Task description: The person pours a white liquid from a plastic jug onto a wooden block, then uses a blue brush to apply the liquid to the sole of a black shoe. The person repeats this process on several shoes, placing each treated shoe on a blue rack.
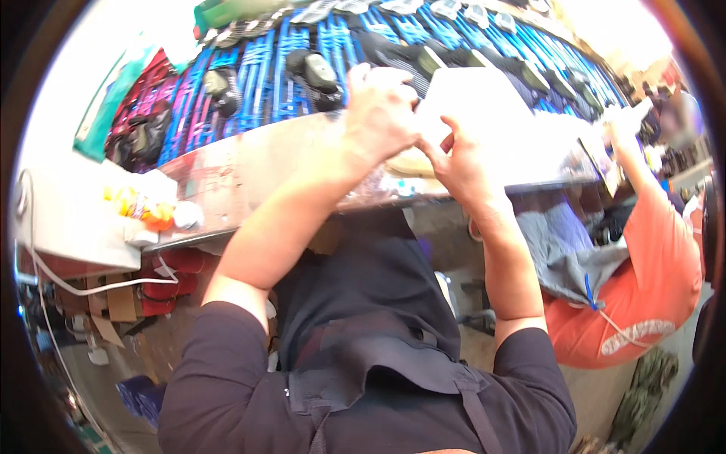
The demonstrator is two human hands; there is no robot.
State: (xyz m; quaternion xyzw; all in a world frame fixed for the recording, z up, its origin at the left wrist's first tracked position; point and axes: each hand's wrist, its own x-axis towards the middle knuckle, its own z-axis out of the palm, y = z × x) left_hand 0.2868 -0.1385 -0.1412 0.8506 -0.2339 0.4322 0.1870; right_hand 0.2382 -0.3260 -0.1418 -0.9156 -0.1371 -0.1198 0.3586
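Observation:
My left hand [376, 113] is raised over the bench edge, its fingers curled. Close against it, my right hand [467, 163] has its thumb and fingers bent together, and the fingertips of both hands meet or nearly meet. Whatever they hold is small or hidden, and glare washes it out. Just behind my hands stands a pale, flat-faced white object [480, 94]; its kind is not clear. A tan, rounded piece [414, 163] lies on the bench beneath them.
Blue racks [257, 79] line the bench's far side, carrying black mesh shoe-like pieces [314, 72]. Orange-and-white items [144, 208] sit at the left with a white cable [98, 290]. A co-worker in an orange shirt [643, 295] works at the right along the same bench [249, 174].

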